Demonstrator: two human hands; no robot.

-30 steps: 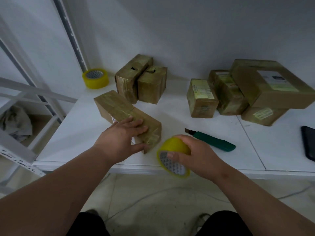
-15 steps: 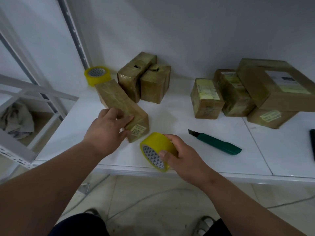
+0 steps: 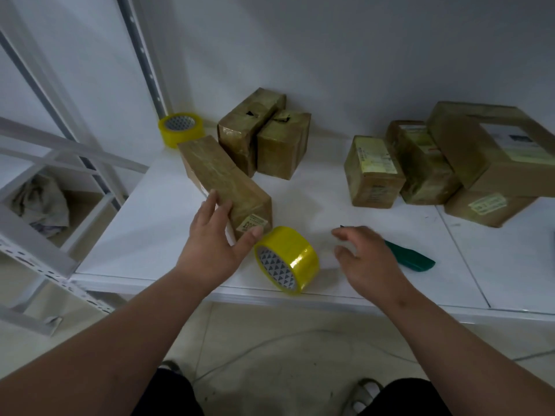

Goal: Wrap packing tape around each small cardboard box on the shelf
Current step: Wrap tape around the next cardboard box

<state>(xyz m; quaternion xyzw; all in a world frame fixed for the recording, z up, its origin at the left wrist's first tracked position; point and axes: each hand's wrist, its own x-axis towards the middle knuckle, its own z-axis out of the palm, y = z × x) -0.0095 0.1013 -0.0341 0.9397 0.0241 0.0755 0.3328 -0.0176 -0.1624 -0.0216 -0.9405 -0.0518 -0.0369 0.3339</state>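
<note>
Yellow tape roll between both hands

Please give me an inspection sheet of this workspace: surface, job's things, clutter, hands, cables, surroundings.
Surface: white shelf, light scuffs.
Job's things: long box under the left hand; tape roll on edge by the front rim; spare roll at the back; two boxes behind; four boxes stacked right.
Clutter: green knife.
Hands: left hand rests on the long box; right hand open, holding nothing.
Cables: thin cable on the floor.
Surroundings: white wall, metal rack, crumpled cloth.
</note>
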